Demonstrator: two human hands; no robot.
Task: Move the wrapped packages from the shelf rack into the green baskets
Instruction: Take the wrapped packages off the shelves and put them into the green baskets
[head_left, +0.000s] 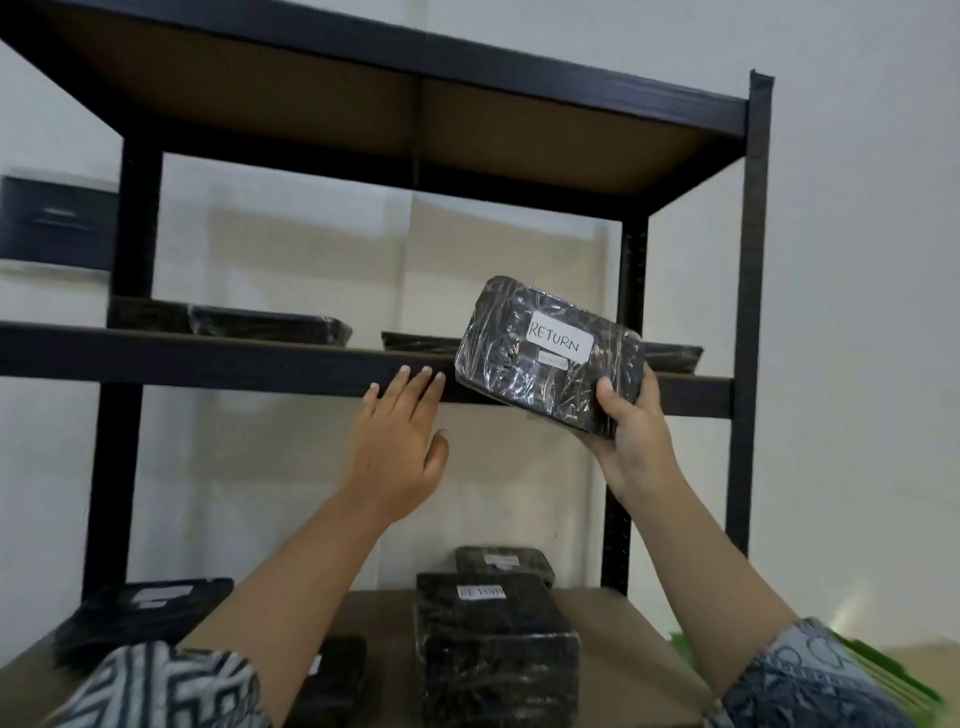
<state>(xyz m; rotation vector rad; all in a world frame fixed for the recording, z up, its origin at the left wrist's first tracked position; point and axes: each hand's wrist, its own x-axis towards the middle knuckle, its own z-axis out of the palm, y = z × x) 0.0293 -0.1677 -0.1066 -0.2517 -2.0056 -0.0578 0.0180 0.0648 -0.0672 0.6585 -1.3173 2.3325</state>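
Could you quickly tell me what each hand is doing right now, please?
Left hand: open, fingers on the shelf edge.
Right hand: holding the package.

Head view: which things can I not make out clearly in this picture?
Green basket, head view: only a blurred corner shows, cut by the frame edge and right sleeve.
Small label under RETURN on the held package: too small to read.
Middle shelf packages: tops hidden by the shelf beam.

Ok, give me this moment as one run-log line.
phase: pick from rack | right hand: holds RETURN-labelled package in front of middle shelf | left hand: open, fingertips at its front edge | other packages: on middle shelf and lower shelf
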